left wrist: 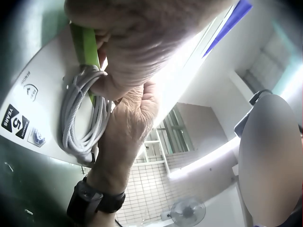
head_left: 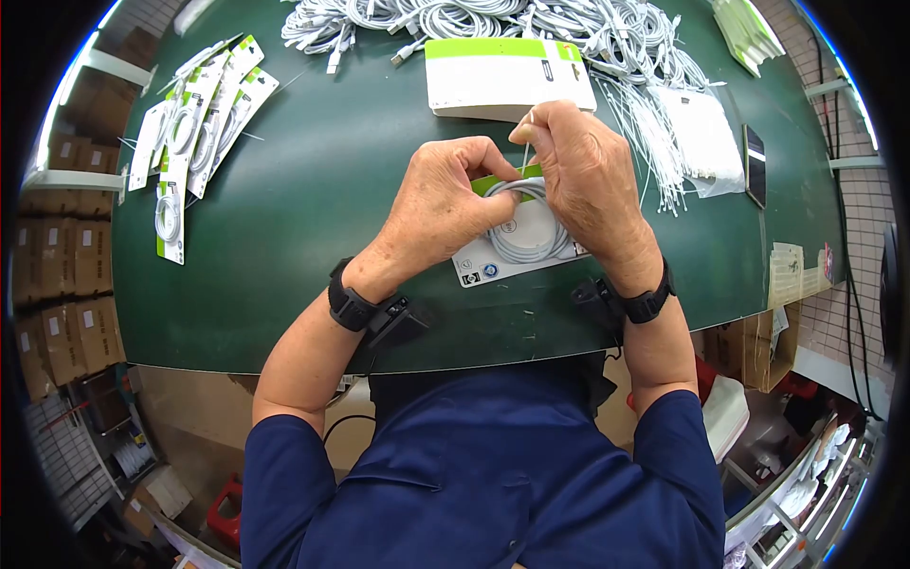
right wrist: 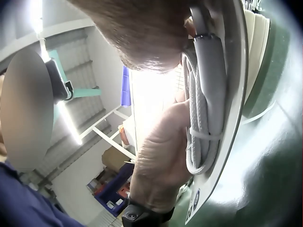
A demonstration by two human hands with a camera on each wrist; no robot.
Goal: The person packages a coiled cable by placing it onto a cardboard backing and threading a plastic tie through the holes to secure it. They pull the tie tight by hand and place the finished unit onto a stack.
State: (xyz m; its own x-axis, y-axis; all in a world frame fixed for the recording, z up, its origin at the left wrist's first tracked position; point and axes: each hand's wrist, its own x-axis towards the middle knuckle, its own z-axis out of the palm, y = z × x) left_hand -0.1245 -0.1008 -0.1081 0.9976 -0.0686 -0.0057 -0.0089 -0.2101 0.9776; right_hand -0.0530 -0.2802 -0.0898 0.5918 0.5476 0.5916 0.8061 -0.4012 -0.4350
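A coiled light grey cable [head_left: 523, 250] lies on a white and green packaging card [head_left: 495, 271] at the table's front middle. My left hand [head_left: 434, 201] holds the coil at its upper left, with the thumb over the loops. Above the coil's top, my right hand [head_left: 595, 175] pinches the end of a thin white cable tie [head_left: 526, 157] between thumb and forefinger. In the right wrist view, a white tie [right wrist: 205, 135] wraps the braided loops beside the cable's thick grey connector [right wrist: 209, 80]. The left wrist view shows the coil [left wrist: 75, 120] against the card's printed face.
A stack of cards [head_left: 502, 81] lies just beyond my hands. Behind it is a heap of coiled cables [head_left: 455, 21]. Loose cable ties [head_left: 654, 147] and a white bag [head_left: 701, 137] lie right, near a phone [head_left: 755, 166]. Carded cables [head_left: 194, 128] are piled left.
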